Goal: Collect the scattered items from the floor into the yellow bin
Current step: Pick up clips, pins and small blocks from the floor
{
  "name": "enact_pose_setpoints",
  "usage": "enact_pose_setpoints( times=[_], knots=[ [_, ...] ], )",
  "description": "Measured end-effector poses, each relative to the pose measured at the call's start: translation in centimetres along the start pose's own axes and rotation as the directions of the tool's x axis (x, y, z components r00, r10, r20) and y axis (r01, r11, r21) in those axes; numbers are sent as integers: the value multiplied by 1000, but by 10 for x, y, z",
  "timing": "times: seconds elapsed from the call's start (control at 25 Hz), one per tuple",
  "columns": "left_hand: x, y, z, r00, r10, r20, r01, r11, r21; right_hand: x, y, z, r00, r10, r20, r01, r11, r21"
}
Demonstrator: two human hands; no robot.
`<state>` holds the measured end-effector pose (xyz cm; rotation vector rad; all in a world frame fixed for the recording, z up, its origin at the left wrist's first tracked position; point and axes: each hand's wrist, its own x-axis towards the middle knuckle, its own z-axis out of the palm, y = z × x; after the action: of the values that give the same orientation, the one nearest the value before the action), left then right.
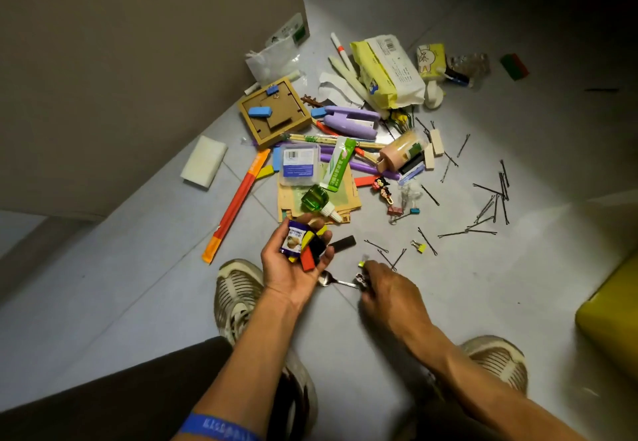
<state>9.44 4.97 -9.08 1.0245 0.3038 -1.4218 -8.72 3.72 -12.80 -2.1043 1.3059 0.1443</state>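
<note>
Home room, tiled floor (483, 302), household clutter

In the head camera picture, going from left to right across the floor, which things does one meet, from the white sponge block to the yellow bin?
white sponge block → long orange strip → green bottle → cartoon figure charm → yellow binder clip → pile of black hairpins → yellow bin.
</note>
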Motion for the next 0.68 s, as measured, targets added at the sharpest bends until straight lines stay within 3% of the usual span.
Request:
enact_pose_setpoints(
  times=[0.08, 0.12, 0.2, 0.28, 0.32, 0.4, 0.48, 0.56, 0.68],
  knots=[
    [-4, 2, -4, 998, -12, -55, 14, 999, 33, 6, -3, -20, 986, 130, -101, -95, 951, 295],
    [-3, 1, -4, 997, -23, -74, 26, 999, 42, 10, -12, -33, 976, 136, -170, -51, 903, 426],
    [0, -5, -2, 994, -45, -104, 49, 998, 43, 16, -38, -57, 971, -20, -236, 154, 811, 564],
    [3, -12, -2, 992, -40, -116, 41, 999, 5, 17, -56, -65, 947, -215, -240, 307, 826, 472],
    [4, -13, -3, 994, -36, -102, 33, 999, -38, 16, -55, -62, 933, -242, -265, 335, 851, 404],
    [5, -11, -6, 996, -38, -75, 30, 994, -105, 15, -40, -53, 947, -198, -251, 267, 922, 279],
    [5, -7, -13, 998, -34, -61, 28, 994, -108, 10, -24, -32, 964, -251, -84, 250, 968, -28],
    [6, -5, -20, 998, -34, -53, 28, 992, -121, 5, -19, -10, 953, -287, 96, 302, 894, -332],
    [9, -8, -24, 996, -43, -80, 32, 989, -141, 8, -19, 9, 934, -332, 130, 355, 833, -426]
  ],
)
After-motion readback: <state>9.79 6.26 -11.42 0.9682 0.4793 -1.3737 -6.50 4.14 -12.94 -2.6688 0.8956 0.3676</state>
